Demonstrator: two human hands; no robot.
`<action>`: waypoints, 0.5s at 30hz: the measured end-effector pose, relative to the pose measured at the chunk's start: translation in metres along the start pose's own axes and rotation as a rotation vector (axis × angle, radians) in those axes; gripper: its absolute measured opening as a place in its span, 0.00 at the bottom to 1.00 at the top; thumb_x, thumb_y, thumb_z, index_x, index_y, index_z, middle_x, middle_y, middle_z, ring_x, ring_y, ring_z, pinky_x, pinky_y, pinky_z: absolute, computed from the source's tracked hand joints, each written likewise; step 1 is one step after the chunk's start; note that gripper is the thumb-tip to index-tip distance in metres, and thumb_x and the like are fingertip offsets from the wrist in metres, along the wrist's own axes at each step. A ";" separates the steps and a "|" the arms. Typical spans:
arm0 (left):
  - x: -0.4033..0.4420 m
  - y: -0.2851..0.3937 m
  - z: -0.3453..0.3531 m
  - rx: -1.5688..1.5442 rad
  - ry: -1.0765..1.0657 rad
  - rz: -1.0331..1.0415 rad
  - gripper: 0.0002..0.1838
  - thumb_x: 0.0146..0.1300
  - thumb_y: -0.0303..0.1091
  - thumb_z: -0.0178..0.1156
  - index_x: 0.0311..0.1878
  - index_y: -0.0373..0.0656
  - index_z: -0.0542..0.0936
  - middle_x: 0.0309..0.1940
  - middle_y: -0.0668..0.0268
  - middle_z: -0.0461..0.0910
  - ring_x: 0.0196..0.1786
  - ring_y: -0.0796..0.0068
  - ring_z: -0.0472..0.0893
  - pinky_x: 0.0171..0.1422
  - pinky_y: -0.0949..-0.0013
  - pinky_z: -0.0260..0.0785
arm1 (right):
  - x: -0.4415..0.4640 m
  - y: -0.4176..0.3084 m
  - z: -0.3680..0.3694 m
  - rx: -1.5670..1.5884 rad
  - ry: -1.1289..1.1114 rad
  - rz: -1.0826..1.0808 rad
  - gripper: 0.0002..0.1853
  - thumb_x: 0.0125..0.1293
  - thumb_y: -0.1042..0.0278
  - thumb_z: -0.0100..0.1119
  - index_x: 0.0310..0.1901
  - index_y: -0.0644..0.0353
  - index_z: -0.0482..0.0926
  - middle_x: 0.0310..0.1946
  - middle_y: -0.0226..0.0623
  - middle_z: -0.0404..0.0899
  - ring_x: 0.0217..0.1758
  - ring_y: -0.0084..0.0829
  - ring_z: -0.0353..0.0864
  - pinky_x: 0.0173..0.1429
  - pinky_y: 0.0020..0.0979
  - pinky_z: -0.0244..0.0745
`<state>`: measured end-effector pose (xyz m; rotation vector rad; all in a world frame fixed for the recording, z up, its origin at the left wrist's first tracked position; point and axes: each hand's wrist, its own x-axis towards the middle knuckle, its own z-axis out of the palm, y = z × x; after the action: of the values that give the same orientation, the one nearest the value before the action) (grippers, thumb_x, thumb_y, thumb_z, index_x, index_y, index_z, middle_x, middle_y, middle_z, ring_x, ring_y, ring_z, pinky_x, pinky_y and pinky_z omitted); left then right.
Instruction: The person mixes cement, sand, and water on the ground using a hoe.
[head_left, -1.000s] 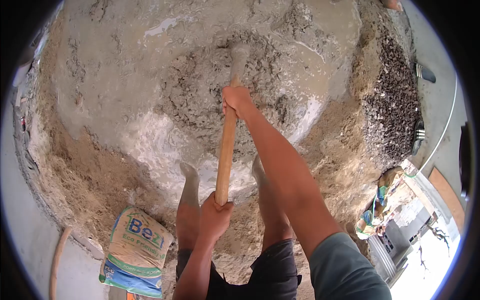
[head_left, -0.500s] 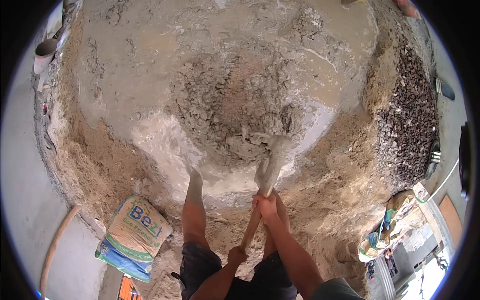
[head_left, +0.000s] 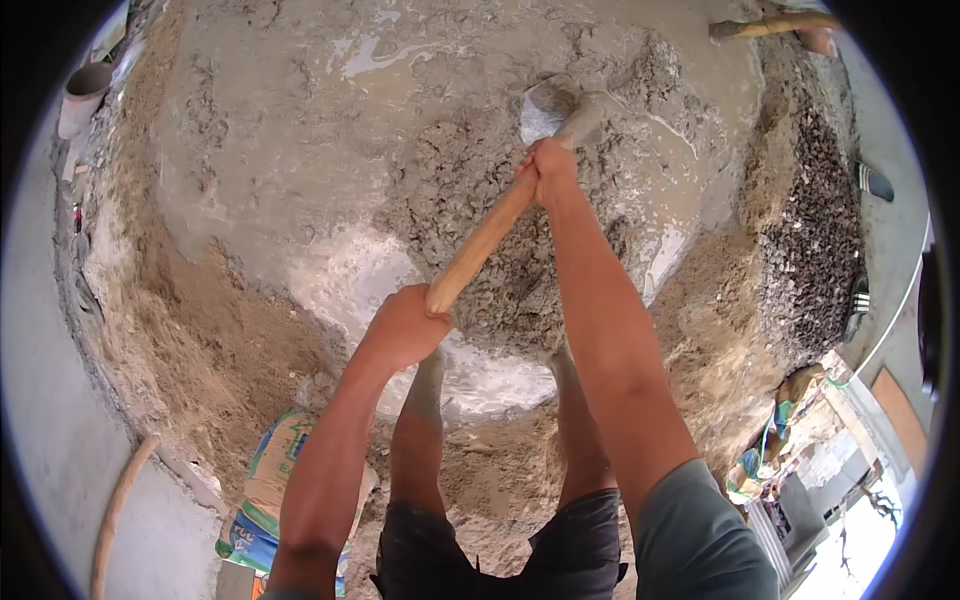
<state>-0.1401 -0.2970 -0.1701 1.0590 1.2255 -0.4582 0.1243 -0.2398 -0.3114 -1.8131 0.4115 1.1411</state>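
Observation:
My left hand (head_left: pixel 408 326) is wrapped around the butt end of a long wooden handle. Farther up, near the metal head, my right hand (head_left: pixel 551 168) grips the same handle. The tool looks like a hoe (head_left: pixel 488 240), with a mud-coated socket and a partly shiny blade held over the far part of the wet mix. Beneath it lies a grey, lumpy heap of wet concrete (head_left: pixel 470 180), with thinner slurry around it. My bare feet are hidden in the wet mix near its closer edge.
Sand banks the mix, with dark gravel (head_left: pixel 815 235) at right. A cement bag (head_left: pixel 270 480) lies left of my legs. Another wooden handle (head_left: pixel 775 25) reaches in at upper right, near part of a person. A bucket (head_left: pixel 84 98) and sandals (head_left: pixel 874 182) stand at the sides.
The hoe has gone from low near my feet up and away over the far side of the heap. Both arms are stretched forward. Another wooden handle now shows at upper right.

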 end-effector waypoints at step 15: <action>-0.167 -0.034 0.271 -0.323 0.266 -0.350 0.17 0.54 0.33 0.64 0.44 0.35 0.75 0.26 0.49 0.80 0.36 0.49 0.85 0.41 0.55 0.74 | -0.100 0.141 -0.132 -0.339 -0.502 0.548 0.08 0.63 0.73 0.56 0.26 0.58 0.72 0.19 0.27 0.66 0.18 0.23 0.68 0.24 0.31 0.72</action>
<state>-0.0766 -0.5825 -0.0396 0.6435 1.6711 -0.3748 0.0479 -0.4407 -0.2829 -1.6456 0.4440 2.0927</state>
